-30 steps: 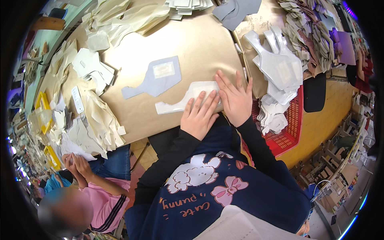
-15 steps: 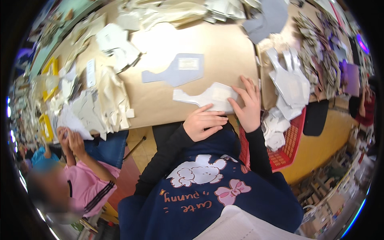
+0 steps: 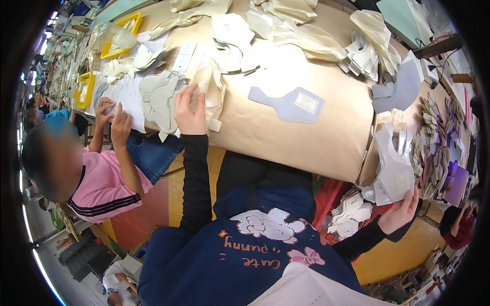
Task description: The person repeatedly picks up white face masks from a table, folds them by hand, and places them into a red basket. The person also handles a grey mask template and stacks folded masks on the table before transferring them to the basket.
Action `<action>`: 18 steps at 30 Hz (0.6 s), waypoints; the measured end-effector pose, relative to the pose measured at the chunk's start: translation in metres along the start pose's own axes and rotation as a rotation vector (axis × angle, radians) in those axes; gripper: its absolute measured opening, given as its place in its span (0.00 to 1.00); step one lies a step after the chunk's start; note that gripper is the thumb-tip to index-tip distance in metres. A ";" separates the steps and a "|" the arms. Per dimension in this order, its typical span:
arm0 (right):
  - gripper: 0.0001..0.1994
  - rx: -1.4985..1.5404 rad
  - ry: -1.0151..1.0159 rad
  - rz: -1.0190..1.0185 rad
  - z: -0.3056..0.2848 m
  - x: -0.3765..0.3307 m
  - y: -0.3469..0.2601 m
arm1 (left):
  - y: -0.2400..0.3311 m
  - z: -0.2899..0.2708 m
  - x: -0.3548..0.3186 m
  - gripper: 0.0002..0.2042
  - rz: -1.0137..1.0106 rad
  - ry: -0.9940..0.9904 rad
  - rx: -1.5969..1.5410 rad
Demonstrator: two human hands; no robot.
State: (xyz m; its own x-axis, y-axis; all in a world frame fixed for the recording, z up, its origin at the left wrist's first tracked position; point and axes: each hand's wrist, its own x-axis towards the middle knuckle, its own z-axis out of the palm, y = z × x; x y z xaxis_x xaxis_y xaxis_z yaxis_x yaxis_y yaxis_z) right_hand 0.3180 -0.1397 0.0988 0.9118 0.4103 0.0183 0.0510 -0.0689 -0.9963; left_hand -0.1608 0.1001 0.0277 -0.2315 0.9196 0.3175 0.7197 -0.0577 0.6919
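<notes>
My left hand (image 3: pixel 191 112) is raised at the left of the table, beside a bundle of cream cut pieces (image 3: pixel 217 94). Its fingers are bent and apart, with nothing seen in them. Far to the right, my right hand (image 3: pixel 399 213) has its fingers on the lower corner of a grey-white cut-out piece (image 3: pixel 392 176), which lies at the top of a pile at the table's edge. How the thumb meets that piece is partly hidden. A flat blue-grey piece with a narrow arm and a pale label (image 3: pixel 286 104) lies alone on the brown-covered table (image 3: pixel 286 140).
A red basket (image 3: pixel 331 196) below the table's right edge holds white cut pieces (image 3: pixel 351 214). Curved grey sheets (image 3: pixel 398 86) and cream stacks line the far side. At left, a co-worker in pink (image 3: pixel 109 173) handles white sheets near yellow trays (image 3: pixel 122 35).
The white piece under my hands has gone from the table's middle. My right hand moved right to the pile, my left hand left to the cream bundle. The view shifted.
</notes>
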 end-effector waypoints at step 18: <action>0.12 -0.201 -1.013 -0.679 0.160 -0.130 -0.012 | 0.023 -0.022 -0.009 0.29 -0.069 0.592 -0.716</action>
State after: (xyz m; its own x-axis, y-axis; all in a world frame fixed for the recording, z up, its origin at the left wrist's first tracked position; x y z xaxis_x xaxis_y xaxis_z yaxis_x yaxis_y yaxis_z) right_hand 0.1335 -0.0468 0.0945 -0.0462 0.9302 0.3642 0.5341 0.3311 -0.7779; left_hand -0.1568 0.0822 0.0557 -0.6967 0.5928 0.4039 0.1628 -0.4177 0.8939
